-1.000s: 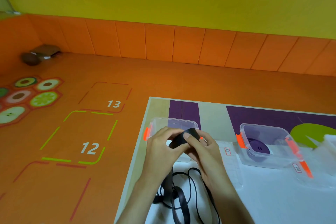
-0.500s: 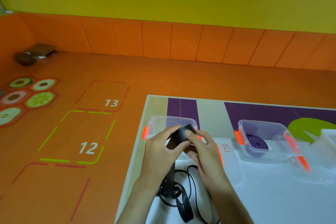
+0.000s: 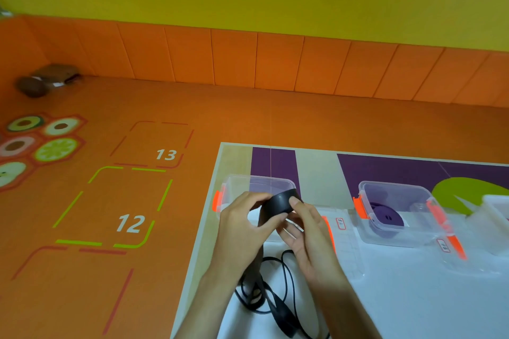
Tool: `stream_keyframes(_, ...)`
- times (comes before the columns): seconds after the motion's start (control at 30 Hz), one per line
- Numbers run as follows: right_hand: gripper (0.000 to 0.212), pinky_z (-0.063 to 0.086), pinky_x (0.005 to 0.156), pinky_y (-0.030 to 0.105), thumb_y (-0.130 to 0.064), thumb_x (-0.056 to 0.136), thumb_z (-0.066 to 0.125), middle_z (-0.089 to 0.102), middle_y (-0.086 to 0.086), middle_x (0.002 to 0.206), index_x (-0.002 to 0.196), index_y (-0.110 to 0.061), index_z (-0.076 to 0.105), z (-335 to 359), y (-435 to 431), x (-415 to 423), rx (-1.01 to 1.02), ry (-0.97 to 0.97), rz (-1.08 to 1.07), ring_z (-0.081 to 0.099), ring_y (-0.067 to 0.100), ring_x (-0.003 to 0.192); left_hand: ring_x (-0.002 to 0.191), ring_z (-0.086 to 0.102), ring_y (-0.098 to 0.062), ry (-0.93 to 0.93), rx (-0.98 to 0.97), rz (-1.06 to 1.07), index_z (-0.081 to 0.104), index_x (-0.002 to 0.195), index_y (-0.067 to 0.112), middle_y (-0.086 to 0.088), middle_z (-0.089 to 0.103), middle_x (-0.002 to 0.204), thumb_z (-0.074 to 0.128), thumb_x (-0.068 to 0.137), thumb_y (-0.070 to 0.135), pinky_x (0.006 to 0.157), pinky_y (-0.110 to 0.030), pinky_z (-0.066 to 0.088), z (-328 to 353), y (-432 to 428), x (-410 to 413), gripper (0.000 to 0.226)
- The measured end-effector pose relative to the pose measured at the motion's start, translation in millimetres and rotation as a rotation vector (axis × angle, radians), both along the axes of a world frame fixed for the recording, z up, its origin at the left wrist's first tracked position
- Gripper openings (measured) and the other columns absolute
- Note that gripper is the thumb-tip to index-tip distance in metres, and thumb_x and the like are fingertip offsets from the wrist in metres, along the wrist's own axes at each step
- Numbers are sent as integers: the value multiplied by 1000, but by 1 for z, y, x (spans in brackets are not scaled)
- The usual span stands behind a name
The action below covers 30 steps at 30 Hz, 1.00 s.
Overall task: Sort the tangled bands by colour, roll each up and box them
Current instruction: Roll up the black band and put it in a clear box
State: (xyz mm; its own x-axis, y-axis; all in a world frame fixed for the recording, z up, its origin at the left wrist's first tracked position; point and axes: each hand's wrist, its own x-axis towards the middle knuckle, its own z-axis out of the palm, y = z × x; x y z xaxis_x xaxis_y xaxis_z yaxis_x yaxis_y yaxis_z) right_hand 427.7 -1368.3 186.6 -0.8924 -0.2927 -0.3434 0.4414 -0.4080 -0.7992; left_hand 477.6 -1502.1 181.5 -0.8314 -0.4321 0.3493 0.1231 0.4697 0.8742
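Black band (image 3: 279,202): its roll is held up between both hands, the left hand (image 3: 242,228) pinching the near-left side and the right hand (image 3: 305,231) curled round the right. The unrolled tail (image 3: 275,303) drops toward the person onto the table (image 3: 413,297), so more winding would draw it upward. A clear box (image 3: 234,187) sits just behind.

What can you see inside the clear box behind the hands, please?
The clear box shows no band in its far half. Its near half is covered by the left hand, the right hand and the black band roll they hold.
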Motion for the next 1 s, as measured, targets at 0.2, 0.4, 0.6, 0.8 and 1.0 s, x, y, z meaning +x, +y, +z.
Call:
stream_keyframes(0.2, 53, 60, 94, 42, -30, 85, 79, 72, 17, 100, 122, 3, 60, -1, -4, 2, 27, 18, -48, 75, 27, 94, 98, 70, -8, -24, 24, 13, 79, 106, 27, 16, 70, 99, 95, 74, 18, 86, -21, 56, 2, 2, -5, 37)
stream_keyframes(0.4, 38, 60, 100, 42, -18, 94, 76, 72, 28, 111, 128, -9, 59, 5, -2, 2, 136, 121, 18, 76, 29, 100, 91, 68, -10, -7, -37, 41, 79, 102, 27, 16, 70, 92, 93, 77, 23, 78, -23, 55, 3, 2, -2, 29)
stream_keyframes(0.6, 58, 59, 98, 43, -30, 77, 87, 73, 15, 95, 121, -1, 61, 6, 1, -1, -8, 25, 22, 72, 25, 91, 106, 71, -14, 49, 46, 14, 79, 111, 28, 15, 75, 104, 93, 79, 26, 92, -27, 56, 5, 6, 1, 36)
stream_keyframes(0.8, 42, 53, 108, 50, -37, 97, 70, 76, 19, 121, 128, -10, 67, 6, 11, 2, 97, 29, 256, 72, 32, 119, 104, 72, -1, 51, -106, 37, 80, 113, 26, 21, 77, 109, 90, 82, 22, 90, -24, 58, 5, 8, 5, 34)
stream_keyframes(1.0, 43, 58, 98, 39, -18, 90, 82, 77, 19, 114, 126, -14, 58, 4, 13, 0, 260, 175, 101, 77, 29, 103, 100, 72, 3, 7, -78, -19, 80, 114, 26, 24, 78, 103, 87, 84, 18, 88, -16, 55, 7, 14, 6, 32)
